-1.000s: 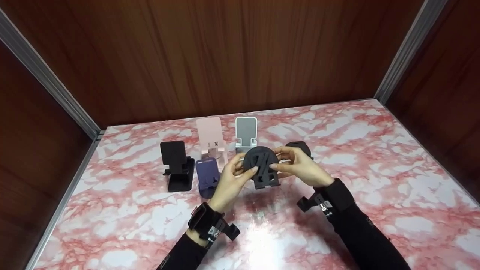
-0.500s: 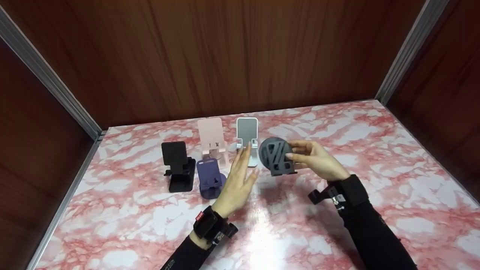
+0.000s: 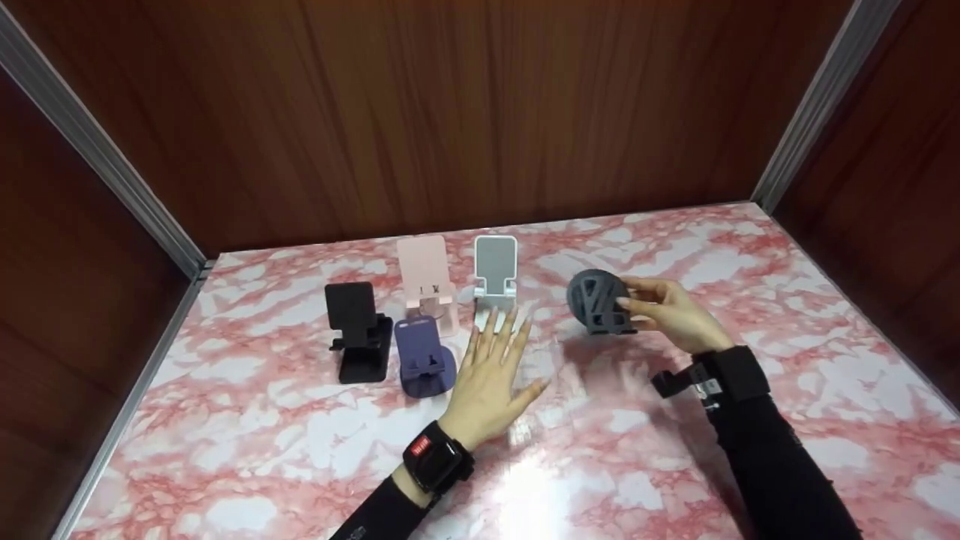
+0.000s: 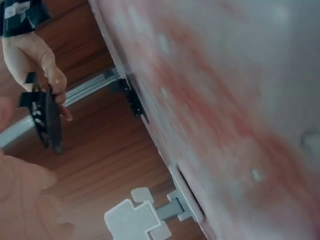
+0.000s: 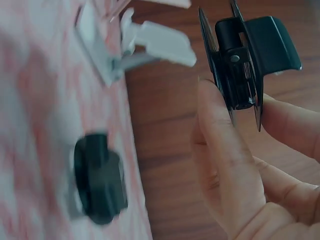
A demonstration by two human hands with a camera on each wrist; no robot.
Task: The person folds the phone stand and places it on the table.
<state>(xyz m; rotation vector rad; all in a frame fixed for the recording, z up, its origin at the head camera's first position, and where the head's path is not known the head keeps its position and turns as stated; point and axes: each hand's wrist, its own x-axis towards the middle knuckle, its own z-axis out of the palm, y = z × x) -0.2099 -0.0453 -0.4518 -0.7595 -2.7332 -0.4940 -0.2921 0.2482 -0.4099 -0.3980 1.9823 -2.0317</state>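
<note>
The left hand (image 3: 489, 386) has let go, its fingers spread apart near the white stand (image 3: 496, 266); the right hand (image 3: 675, 315) has carried the round stand (image 3: 600, 301) rightward, fingers pinching its edge above the counter (image 3: 300, 450), so setting it down looks one-handed, not yet done

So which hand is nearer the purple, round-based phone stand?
Left: the left hand is just right of the purple stand; the right hand is much farther right.
</note>
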